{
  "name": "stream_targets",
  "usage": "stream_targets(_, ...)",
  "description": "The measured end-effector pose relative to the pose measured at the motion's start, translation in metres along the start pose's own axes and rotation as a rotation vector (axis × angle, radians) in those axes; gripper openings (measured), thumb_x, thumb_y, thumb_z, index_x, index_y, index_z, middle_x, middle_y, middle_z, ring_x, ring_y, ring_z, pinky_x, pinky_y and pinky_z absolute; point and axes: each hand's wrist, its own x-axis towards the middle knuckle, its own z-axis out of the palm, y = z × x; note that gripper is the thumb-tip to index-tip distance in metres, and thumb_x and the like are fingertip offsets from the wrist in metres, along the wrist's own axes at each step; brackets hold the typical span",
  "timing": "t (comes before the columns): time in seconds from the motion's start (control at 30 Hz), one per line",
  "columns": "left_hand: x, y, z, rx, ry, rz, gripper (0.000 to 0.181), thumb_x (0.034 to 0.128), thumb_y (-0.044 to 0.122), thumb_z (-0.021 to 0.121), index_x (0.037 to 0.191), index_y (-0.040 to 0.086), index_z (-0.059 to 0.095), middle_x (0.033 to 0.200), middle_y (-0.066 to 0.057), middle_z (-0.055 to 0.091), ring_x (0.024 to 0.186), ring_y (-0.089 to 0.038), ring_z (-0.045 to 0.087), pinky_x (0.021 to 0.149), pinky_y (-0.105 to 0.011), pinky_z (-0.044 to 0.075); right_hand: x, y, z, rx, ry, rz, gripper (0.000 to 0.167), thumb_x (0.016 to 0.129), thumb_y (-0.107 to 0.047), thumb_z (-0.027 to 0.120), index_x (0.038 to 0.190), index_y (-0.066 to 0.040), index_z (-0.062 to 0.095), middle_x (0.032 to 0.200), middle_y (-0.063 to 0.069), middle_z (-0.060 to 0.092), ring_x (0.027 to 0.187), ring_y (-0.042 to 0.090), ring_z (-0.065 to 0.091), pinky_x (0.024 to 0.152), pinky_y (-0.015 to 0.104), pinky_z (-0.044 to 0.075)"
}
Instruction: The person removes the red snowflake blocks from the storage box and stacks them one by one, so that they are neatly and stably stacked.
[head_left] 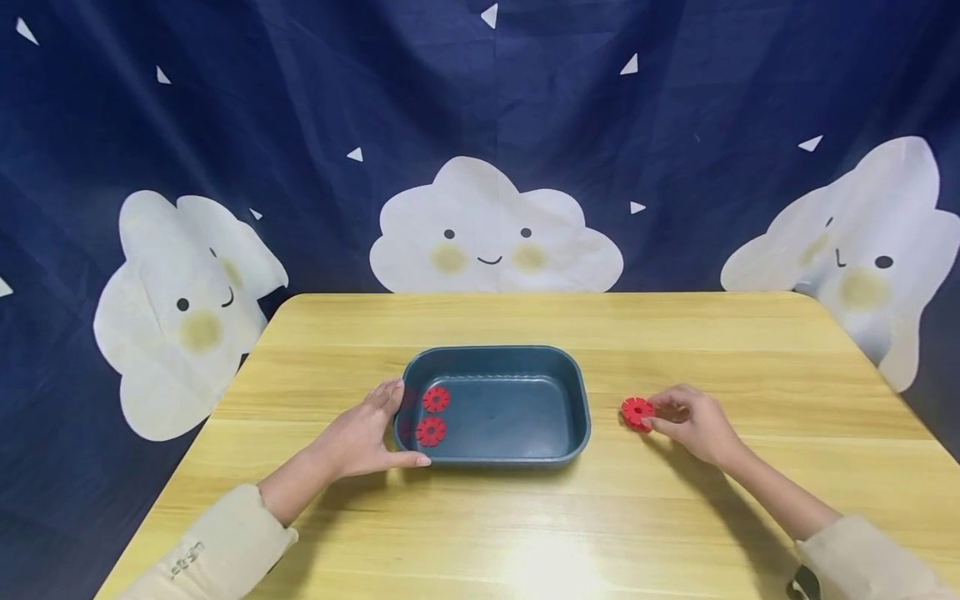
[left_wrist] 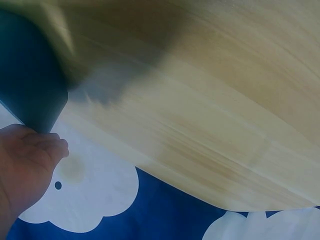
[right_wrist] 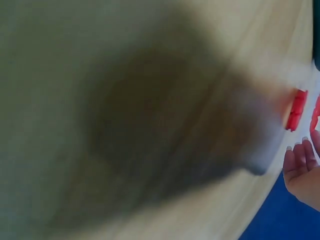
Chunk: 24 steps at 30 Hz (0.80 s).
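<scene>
In the head view a dark blue-green basin (head_left: 491,461) stands on the table with two red notched plastic discs, a rear one (head_left: 436,399) and a front one (head_left: 431,432), lying flat at its left end. My left hand (head_left: 367,433) spreads over that end, thumb along the front rim and fingers against the left side. To the right of the basin, my right hand (head_left: 697,423) pinches a red notched disc (head_left: 637,411) between thumb and fingers. In the right wrist view, more red (right_wrist: 296,111) shows on the table beside the held disc (right_wrist: 316,114); how many pieces is unclear.
Under everything is a light wooden table (head_left: 525,517) with rounded far corners. A dark blue curtain (head_left: 322,100) with smiling white clouds hangs behind it. In the left wrist view the basin's outer wall (left_wrist: 30,70) fills the upper left.
</scene>
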Motion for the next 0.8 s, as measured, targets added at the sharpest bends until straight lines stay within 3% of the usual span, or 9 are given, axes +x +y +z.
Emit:
stream_targets(0.4, -0.001, -0.001, 0.0, -0.014, 0.012, 0.004, 0.113, 0.0682, 0.07, 0.064, 0.142, -0.009, 0.028, 0.148, -0.025, 0.029, 0.136, -0.039, 0.031, 0.096, -0.051, 0.043, -0.008, 0.013, 0.003, 0.029, 0.039, 0.085, 0.022, 0.074, -0.002, 0.075, 0.093, 0.004, 0.068, 0.089, 0.017, 0.066, 0.074, -0.014, 0.051, 0.065, 0.012, 0.049)
stream_targets(0.8, 0.0, 0.0, 0.001, -0.023, 0.004, -0.002, 0.113, 0.0684, 0.069, 0.064, 0.142, -0.007, 0.027, 0.149, -0.024, 0.028, 0.136, -0.039, 0.031, 0.097, -0.052, 0.042, -0.009, 0.015, 0.006, 0.033, 0.013, 0.047, 0.024, 0.072, -0.002, 0.076, 0.094, 0.004, 0.068, 0.087, 0.014, 0.064, 0.073, -0.006, 0.052, 0.062, 0.014, 0.05)
